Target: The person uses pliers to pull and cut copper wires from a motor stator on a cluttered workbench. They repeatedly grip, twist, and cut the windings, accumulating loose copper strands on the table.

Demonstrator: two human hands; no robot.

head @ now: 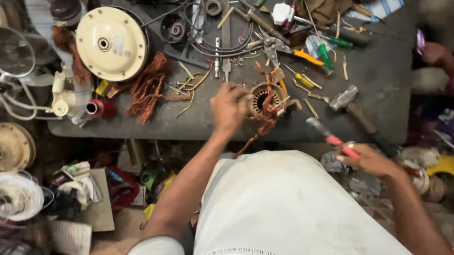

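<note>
My left hand (229, 105) grips the side of a round motor stator (265, 98) on the grey workbench (386, 75). Loose copper winding wire (265, 121) hangs from the stator over the bench's near edge. My right hand (368, 159) is off the bench to the right and holds a red-handled tool (328, 135) whose blurred metal tip points up toward the stator. A hammer (353, 107) lies on the bench just right of the stator.
A cream round motor cover (110, 43) and a heap of stripped copper wire (148, 86) lie at the left. Screwdrivers (325, 55), pliers (283, 48), wires and small parts litter the back. Another person's hand (433, 52) is at the right edge. Clutter fills the floor on the left.
</note>
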